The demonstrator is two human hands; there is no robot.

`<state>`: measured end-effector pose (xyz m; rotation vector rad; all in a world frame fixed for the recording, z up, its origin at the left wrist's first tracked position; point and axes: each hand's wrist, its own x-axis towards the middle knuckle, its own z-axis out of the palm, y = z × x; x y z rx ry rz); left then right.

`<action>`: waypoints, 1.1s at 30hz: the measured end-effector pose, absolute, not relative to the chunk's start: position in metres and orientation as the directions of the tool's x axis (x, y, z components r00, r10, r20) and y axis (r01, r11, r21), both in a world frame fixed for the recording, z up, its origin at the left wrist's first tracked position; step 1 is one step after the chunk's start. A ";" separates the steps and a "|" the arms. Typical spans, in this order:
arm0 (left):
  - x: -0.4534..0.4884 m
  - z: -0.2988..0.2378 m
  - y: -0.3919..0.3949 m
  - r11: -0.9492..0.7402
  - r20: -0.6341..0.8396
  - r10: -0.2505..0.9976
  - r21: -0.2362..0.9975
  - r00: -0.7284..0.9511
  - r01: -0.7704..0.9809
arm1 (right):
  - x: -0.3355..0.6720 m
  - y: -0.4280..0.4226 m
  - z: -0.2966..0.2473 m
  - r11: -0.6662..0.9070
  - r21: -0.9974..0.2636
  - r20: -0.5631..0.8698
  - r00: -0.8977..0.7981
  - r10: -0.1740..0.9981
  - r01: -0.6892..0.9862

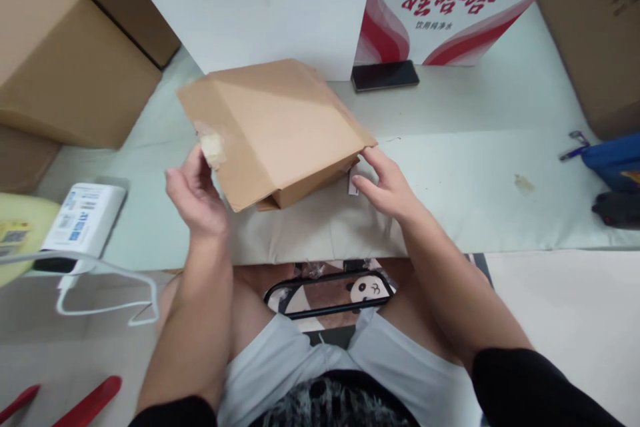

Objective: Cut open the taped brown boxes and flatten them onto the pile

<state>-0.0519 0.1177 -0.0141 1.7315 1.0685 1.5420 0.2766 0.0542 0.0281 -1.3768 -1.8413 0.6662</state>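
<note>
A brown cardboard box (287,123) is tilted above the table in front of me, with a wide flap standing out on its left side. A torn patch of pale tape (213,149) clings to that flap. My left hand (197,190) is closed at the flap's outer edge, its fingertips partly hidden behind the cardboard. At the opposite end, my right hand (387,183) grips the near right corner, with the thumb lower and a little apart. A small white piece (353,183) shows beside the right thumb; its kind is unclear.
Behind the box stand white cartons (445,3) and a black phone (385,75). Brown boxes (75,60) fill the left side. A white power bank (85,217) with a cable (107,263) lies near left. A blue pouch (613,160) sits at the right edge.
</note>
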 end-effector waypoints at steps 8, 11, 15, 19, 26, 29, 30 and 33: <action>-0.046 -0.005 0.121 -0.442 0.421 0.896 0.877 0.142 0.187 | 0.271 0.050 0.018 0.228 -0.904 0.181 -0.160 0.970 0.362; -0.049 -0.008 0.121 -0.328 0.316 0.944 0.926 0.091 0.184 | 0.272 0.046 0.019 0.188 -0.909 0.128 -0.180 0.975 0.373; -0.039 -0.006 0.112 -0.352 0.351 0.932 0.936 0.086 0.000 | 0.270 0.044 0.023 0.165 -0.918 0.099 -0.195 0.976 0.360; -0.033 -0.019 0.118 -0.428 0.425 0.900 0.904 0.092 0.011 | 0.267 0.046 0.028 0.194 -0.872 0.102 -0.221 0.970 0.450; -0.025 -0.001 0.103 -0.301 0.309 0.941 0.950 -0.137 0.077 | 0.267 0.051 0.027 0.266 -0.794 0.188 -0.195 0.963 0.547; -0.019 0.023 0.090 -0.198 0.252 0.946 0.947 -0.202 0.254 | 0.267 0.053 0.020 0.167 -0.829 0.173 -0.040 0.984 0.534; -0.017 0.028 0.087 -0.190 0.253 0.946 0.939 -0.202 0.285 | 0.267 0.054 0.018 0.122 -0.841 0.168 0.040 0.985 0.528; -0.012 0.035 0.087 -0.187 0.222 0.959 0.963 -0.178 0.194 | 0.266 0.054 0.020 0.027 -0.895 0.161 0.265 0.951 0.446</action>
